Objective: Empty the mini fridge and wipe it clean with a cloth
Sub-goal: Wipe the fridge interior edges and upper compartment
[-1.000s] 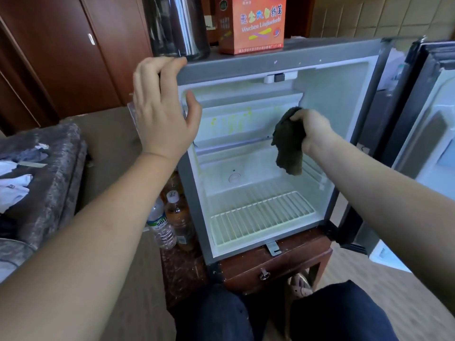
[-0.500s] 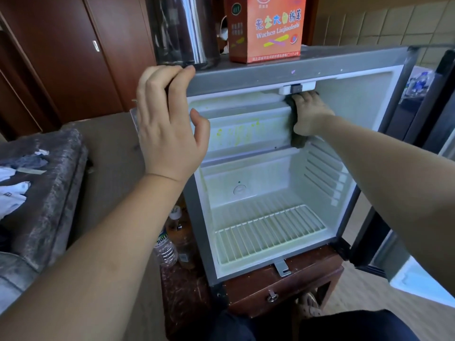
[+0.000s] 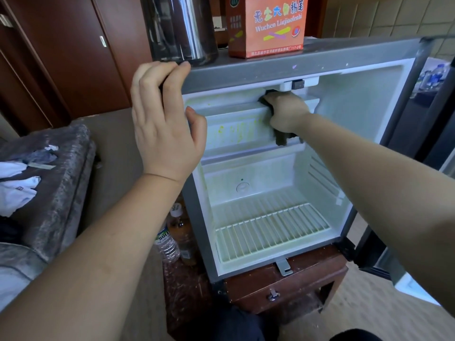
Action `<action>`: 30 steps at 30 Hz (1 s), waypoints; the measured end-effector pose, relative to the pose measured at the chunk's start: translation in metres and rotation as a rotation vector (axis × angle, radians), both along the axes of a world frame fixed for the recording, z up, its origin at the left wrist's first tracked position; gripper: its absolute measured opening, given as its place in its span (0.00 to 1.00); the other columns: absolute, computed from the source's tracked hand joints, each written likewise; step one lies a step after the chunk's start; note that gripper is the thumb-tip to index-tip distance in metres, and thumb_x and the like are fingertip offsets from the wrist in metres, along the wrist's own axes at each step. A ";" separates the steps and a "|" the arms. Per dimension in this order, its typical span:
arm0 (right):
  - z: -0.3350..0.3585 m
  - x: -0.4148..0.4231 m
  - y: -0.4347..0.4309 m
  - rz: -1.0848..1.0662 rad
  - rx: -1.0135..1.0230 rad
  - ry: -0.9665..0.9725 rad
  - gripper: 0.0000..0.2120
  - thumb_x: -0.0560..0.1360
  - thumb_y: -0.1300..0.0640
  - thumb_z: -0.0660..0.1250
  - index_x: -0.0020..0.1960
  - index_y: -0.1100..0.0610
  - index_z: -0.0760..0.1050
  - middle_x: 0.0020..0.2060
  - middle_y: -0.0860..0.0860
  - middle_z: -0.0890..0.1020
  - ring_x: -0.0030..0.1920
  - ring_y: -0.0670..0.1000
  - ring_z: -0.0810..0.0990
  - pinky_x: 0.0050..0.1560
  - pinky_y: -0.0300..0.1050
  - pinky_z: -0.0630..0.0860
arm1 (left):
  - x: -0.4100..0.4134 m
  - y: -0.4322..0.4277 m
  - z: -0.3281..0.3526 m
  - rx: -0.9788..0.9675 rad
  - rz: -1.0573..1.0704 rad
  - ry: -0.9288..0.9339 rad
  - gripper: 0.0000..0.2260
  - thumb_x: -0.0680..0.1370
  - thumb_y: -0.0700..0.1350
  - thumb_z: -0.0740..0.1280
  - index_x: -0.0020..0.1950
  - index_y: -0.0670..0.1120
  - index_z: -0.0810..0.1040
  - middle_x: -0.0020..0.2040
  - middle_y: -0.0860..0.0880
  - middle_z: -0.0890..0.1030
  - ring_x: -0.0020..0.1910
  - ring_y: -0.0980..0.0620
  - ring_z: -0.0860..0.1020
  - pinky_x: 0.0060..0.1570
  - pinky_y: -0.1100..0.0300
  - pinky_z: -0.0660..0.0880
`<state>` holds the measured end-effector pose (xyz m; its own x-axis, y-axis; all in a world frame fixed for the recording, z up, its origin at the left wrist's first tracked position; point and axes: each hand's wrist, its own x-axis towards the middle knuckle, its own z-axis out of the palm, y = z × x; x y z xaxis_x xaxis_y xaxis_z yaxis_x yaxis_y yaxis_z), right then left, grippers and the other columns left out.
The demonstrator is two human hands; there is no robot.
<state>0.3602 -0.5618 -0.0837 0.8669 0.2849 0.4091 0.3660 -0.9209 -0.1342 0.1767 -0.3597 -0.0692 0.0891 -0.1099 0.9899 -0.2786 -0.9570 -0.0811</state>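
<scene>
Up under the top lip of the mini fridge [image 3: 270, 72], the dark cloth [image 3: 282, 139] is bunched in the right hand [image 3: 286, 112], whose fingers curl round it and press it against the upper edge of the freezer flap [image 3: 234, 130], just below the door latch. That flap runs left to right across the cabinet, and its green-stained stretch lies to the left of the cloth, towards the left hand [image 3: 162, 119], so the next wipe probably travels leftward along it; the right hand is the nearer one. The left hand grips the fridge's top left corner, fingers hooked over the edge and thumb on the front frame. A second ago the cloth hung lower, in front of the right wall; it has since risen to the flap, while the left hand has kept its hold. Below, the wire shelf [image 3: 270, 230] sits bare, and bottles [image 3: 172, 235] stand on the floor beside the cabinet.
</scene>
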 end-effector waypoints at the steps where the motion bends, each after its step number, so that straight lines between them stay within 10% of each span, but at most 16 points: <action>1: -0.002 -0.001 0.009 0.019 0.007 -0.007 0.25 0.70 0.64 0.60 0.67 0.56 0.71 0.63 0.57 0.75 0.64 0.60 0.70 0.58 0.47 0.71 | -0.001 -0.001 0.000 0.001 0.000 0.006 0.22 0.67 0.30 0.63 0.61 0.33 0.75 0.56 0.34 0.75 0.59 0.37 0.70 0.67 0.52 0.65; 9: 0.006 -0.002 0.008 0.233 0.069 0.095 0.26 0.77 0.64 0.54 0.73 0.46 0.67 0.68 0.56 0.72 0.63 0.60 0.73 0.55 0.39 0.68 | -0.001 0.000 0.000 -0.003 0.023 0.020 0.22 0.68 0.30 0.63 0.62 0.33 0.74 0.57 0.33 0.75 0.61 0.37 0.69 0.68 0.53 0.63; 16: 0.010 0.010 -0.061 -0.020 0.038 0.119 0.24 0.80 0.62 0.52 0.73 0.45 0.65 0.68 0.61 0.72 0.63 0.63 0.73 0.58 0.45 0.69 | 0.002 0.003 -0.002 0.014 -0.011 -0.008 0.22 0.69 0.31 0.62 0.63 0.33 0.73 0.59 0.37 0.72 0.62 0.38 0.68 0.69 0.55 0.62; 30: -0.001 -0.008 0.062 0.210 0.149 0.095 0.19 0.82 0.55 0.52 0.72 0.48 0.69 0.64 0.60 0.72 0.65 0.60 0.70 0.62 0.45 0.66 | 0.001 0.000 -0.002 -0.011 -0.037 -0.003 0.21 0.69 0.28 0.61 0.62 0.32 0.74 0.57 0.33 0.75 0.61 0.38 0.69 0.68 0.50 0.65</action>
<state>0.3522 -0.4995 -0.0843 0.8315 0.4054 0.3798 0.5264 -0.7934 -0.3056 0.1776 -0.3593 -0.0711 0.0823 -0.1022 0.9914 -0.3134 -0.9469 -0.0716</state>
